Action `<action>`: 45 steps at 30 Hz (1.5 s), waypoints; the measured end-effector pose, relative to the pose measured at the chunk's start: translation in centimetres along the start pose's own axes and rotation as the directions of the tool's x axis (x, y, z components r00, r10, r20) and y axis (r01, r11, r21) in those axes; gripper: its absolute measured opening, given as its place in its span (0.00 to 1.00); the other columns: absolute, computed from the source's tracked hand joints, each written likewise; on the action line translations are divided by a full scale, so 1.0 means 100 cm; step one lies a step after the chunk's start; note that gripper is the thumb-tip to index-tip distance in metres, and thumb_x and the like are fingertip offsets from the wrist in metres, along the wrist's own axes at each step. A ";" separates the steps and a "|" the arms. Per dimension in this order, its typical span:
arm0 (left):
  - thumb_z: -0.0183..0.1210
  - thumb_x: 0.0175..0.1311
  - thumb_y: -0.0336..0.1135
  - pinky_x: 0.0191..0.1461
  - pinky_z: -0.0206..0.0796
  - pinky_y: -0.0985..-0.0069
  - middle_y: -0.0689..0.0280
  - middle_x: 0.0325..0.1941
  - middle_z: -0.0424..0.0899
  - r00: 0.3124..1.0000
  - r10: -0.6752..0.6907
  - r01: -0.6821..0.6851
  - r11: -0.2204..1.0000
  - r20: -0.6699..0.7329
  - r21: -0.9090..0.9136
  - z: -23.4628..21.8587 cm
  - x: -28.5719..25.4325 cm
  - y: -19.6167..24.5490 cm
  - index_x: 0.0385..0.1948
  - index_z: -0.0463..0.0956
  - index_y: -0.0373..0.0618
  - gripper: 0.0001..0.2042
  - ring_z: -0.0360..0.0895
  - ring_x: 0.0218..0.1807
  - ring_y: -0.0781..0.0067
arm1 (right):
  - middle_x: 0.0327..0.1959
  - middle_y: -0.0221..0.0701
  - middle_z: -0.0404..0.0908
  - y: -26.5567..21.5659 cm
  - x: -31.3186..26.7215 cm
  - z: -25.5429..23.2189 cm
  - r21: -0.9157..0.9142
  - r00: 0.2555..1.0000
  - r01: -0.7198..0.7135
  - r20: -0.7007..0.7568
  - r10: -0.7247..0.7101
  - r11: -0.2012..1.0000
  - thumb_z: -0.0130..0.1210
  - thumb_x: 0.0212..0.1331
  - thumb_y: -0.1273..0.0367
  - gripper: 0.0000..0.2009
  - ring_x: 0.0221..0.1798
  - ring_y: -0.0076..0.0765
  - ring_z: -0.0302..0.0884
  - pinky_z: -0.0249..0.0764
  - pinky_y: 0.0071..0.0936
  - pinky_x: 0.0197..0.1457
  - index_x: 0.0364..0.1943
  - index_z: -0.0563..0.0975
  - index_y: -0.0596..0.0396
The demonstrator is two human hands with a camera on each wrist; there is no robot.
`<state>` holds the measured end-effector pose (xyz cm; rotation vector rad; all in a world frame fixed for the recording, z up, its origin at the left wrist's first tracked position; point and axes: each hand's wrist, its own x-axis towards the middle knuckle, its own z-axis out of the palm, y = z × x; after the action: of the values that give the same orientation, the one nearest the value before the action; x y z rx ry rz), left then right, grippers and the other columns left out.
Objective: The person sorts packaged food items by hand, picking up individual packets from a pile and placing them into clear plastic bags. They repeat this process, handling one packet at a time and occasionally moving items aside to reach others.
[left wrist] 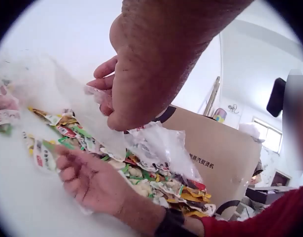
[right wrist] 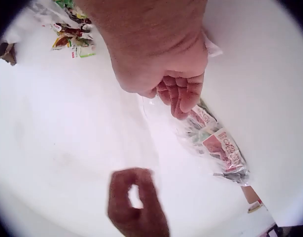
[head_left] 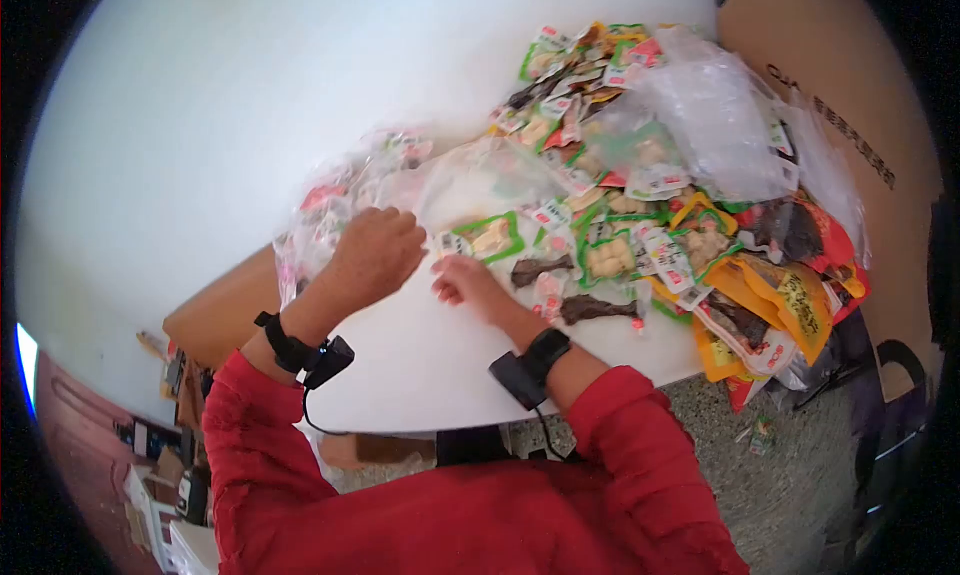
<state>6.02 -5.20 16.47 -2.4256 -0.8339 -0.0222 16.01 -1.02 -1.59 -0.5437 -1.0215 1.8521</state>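
In the head view my left hand [head_left: 375, 260] is raised over the white table with its fingers curled. The left wrist view shows that hand [left wrist: 141, 74] pinching the edge of a thin clear bag [left wrist: 82, 106]. My right hand [head_left: 475, 285] is just right of it, lower down, beside a green-edged packet [head_left: 492, 237] with pale food inside. In the left wrist view the right hand [left wrist: 94, 182] pinches a packet [left wrist: 44, 155] with a white label. The right wrist view shows the right hand's [right wrist: 161, 69] fingers curled, and the left hand [right wrist: 136, 202] below.
A large heap of packets [head_left: 610, 260] covers the table's right side, with clear plastic bags [head_left: 715, 120] on it and yellow pouches [head_left: 790, 295] at its edge. Filled clear bags [head_left: 325, 210] lie left. A cardboard box [head_left: 830, 85] stands at the right.
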 end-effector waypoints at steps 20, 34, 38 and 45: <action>0.51 0.55 0.43 0.37 0.65 0.68 0.62 0.29 0.73 0.946 0.203 0.050 0.680 0.254 -0.732 0.048 -0.144 0.043 0.41 0.69 0.50 0.14 0.72 0.34 0.63 | 0.32 0.34 0.74 -0.013 0.000 -0.010 0.035 0.992 -0.118 -0.032 0.120 0.992 0.50 0.53 0.67 0.14 0.32 0.28 0.73 0.71 0.25 0.35 0.42 0.69 0.59; 0.54 0.47 0.30 0.37 0.66 0.71 0.67 0.37 0.70 0.971 -0.198 0.117 0.885 -0.137 -0.450 0.110 -0.069 0.001 0.30 0.72 0.48 0.07 0.69 0.42 0.65 | 0.24 0.31 0.75 -0.006 -0.003 -0.002 -0.168 0.994 -0.103 0.014 0.107 0.980 0.48 0.56 0.67 0.06 0.21 0.23 0.70 0.66 0.18 0.23 0.28 0.71 0.56; 0.53 0.43 0.28 0.39 0.66 0.72 0.67 0.37 0.69 0.980 -0.118 0.049 0.925 -0.161 -0.377 0.107 -0.071 0.002 0.23 0.70 0.45 0.04 0.69 0.43 0.66 | 0.24 0.30 0.74 -0.004 -0.005 0.005 -0.205 0.991 -0.126 0.012 0.131 0.971 0.47 0.56 0.67 0.07 0.20 0.23 0.69 0.66 0.18 0.23 0.27 0.71 0.55; 0.49 0.51 0.29 0.38 0.66 0.68 0.64 0.39 0.70 0.972 -0.199 0.093 0.811 -0.122 -0.577 0.082 -0.083 0.015 0.28 0.67 0.43 0.04 0.70 0.43 0.62 | 0.22 0.26 0.70 -0.001 -0.005 0.004 -0.266 0.993 -0.115 -0.023 0.113 0.957 0.46 0.56 0.67 0.07 0.22 0.19 0.68 0.67 0.16 0.23 0.26 0.69 0.55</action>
<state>-1.15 -6.59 7.19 -2.8382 -1.0426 -0.6272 16.06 -1.61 -1.30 -0.7836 -1.2681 1.8208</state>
